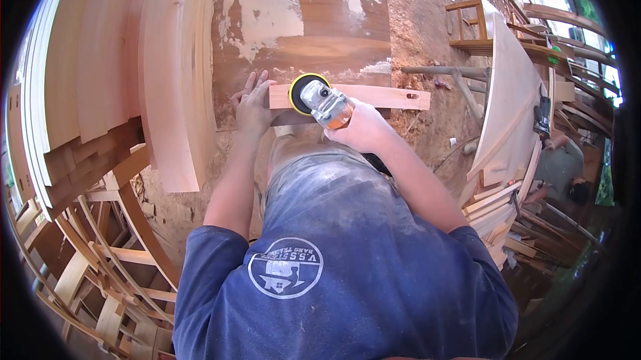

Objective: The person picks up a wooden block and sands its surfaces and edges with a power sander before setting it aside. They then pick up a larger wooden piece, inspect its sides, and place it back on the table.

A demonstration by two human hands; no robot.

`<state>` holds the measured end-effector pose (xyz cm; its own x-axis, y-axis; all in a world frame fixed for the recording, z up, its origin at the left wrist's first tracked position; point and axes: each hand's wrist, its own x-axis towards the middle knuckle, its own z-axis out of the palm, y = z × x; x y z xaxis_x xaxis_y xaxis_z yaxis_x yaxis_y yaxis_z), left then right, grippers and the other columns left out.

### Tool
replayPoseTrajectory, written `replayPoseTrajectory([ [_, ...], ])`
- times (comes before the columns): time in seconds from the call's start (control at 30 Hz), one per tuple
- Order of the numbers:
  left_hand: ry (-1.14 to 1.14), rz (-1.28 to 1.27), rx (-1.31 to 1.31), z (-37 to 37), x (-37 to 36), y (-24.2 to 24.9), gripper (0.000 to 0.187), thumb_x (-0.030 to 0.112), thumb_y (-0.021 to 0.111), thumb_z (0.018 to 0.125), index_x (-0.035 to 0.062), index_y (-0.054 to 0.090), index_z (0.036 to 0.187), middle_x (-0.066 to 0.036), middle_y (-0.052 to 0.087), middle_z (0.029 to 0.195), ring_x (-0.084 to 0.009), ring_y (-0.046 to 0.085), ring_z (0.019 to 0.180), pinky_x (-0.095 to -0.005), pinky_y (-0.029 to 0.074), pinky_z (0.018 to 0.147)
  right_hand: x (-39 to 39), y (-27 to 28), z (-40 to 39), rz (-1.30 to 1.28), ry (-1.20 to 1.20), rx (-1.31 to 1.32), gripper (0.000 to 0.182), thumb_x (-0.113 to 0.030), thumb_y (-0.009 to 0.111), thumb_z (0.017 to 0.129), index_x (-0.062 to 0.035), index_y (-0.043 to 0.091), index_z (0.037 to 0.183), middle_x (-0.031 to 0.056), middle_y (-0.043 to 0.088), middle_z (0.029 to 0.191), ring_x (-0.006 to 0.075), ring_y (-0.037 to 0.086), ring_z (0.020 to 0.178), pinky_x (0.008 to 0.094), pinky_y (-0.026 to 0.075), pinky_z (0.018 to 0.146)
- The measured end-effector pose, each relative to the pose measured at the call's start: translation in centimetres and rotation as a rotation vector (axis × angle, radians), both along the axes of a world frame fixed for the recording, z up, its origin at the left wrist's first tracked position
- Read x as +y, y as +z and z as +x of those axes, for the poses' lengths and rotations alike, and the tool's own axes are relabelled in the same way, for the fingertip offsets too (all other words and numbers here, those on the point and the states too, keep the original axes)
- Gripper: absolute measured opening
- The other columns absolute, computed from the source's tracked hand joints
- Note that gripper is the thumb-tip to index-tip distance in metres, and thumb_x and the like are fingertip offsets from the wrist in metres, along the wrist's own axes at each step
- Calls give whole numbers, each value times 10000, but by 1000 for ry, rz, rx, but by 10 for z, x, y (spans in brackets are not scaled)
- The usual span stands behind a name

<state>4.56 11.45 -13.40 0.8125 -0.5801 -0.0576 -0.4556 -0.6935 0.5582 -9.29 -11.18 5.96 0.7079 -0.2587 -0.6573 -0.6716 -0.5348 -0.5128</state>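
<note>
A pale wooden piece (380, 96) with a slot near its right end lies across the work board (280, 13). My right hand (364, 126) is wrapped round an orange and grey power sander (325, 103), whose round yellow-edged disc rests over the piece, left of its middle. At the piece's left end is my left hand (254, 102), its fingers spread at the wood's edge and the thumb side hard to make out.
Long planks (160, 60) are stacked at the left, above wooden frames (137, 216). Sawdust covers the ground (427, 40). At the right stand a small wooden frame (471, 26) and a large pale panel (501, 100); a co-worker (562, 166) is beyond it.
</note>
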Motion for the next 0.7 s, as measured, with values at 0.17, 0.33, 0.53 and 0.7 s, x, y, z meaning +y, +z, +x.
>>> replayPoseTrajectory([
  [0.17,6,-3,34,-1,0,15,675,404,958,764,270,709,1377,28,575,1658,-175,427,1605,-408,326,1175,19,6,28,18,72,39,596,-428,829,821,-13,702,1229,240,772,1191,413,739,1152,462,597,1005],
  [0.33,-23,21,-3,4,-2,-5,693,374,890,843,285,654,1489,17,562,1671,-178,418,1611,-411,324,1184,44,0,42,-61,126,71,672,-432,839,801,58,676,1231,266,760,1207,409,738,1174,465,595,1026],
  [0.53,-72,-57,188,9,-1,27,845,412,977,718,210,650,1471,-89,591,1622,-297,500,1546,-444,427,1172,15,-6,10,-86,24,7,636,-420,852,792,23,694,1221,245,764,1192,401,745,1148,469,596,1023],
  [0.7,12,-330,663,17,1,52,706,499,859,886,65,662,1407,-210,742,1296,-330,695,1265,-475,552,1055,-28,-10,-47,-23,-242,5,552,-327,872,805,-39,713,1248,189,788,1171,335,766,1107,426,593,998],
])
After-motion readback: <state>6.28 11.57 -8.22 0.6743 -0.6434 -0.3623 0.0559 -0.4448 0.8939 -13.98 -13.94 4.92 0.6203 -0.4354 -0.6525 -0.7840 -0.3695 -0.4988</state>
